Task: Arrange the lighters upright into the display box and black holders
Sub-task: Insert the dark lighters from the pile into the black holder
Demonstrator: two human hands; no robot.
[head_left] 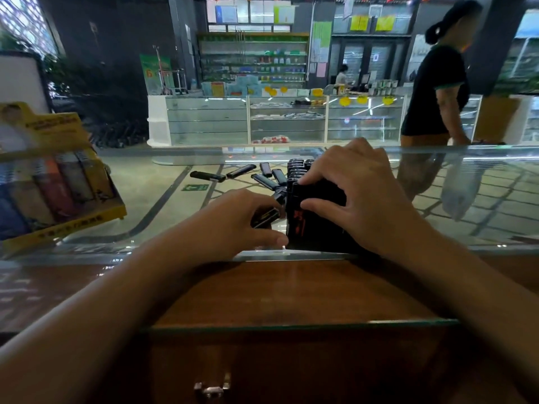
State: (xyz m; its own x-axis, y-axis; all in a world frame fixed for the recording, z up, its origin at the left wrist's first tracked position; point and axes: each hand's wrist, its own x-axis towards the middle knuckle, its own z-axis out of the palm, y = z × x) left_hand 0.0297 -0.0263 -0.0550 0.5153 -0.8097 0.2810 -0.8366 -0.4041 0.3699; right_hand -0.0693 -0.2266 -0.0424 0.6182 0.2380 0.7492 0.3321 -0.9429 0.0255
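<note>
A black holder [303, 228] with red print stands on the glass counter near its front edge, with several black lighters [297, 167] upright in it. My right hand [358, 193] grips the holder from the top and right, thumb on its front face. My left hand [233, 220] holds a black lighter [264, 218] just left of the holder, thumb tip touching the holder's lower corner. Several loose black lighters [208, 176] lie flat on the glass behind. A yellow display box [73, 220] with coloured lighters upright in it stands at the far left.
The glass counter [466, 205] ends in a front edge over a wooden drawer unit [277, 301] with a metal handle. A person in a black shirt [434, 91] walks past beyond the counter at the right. Shop shelves and glass cases stand further back.
</note>
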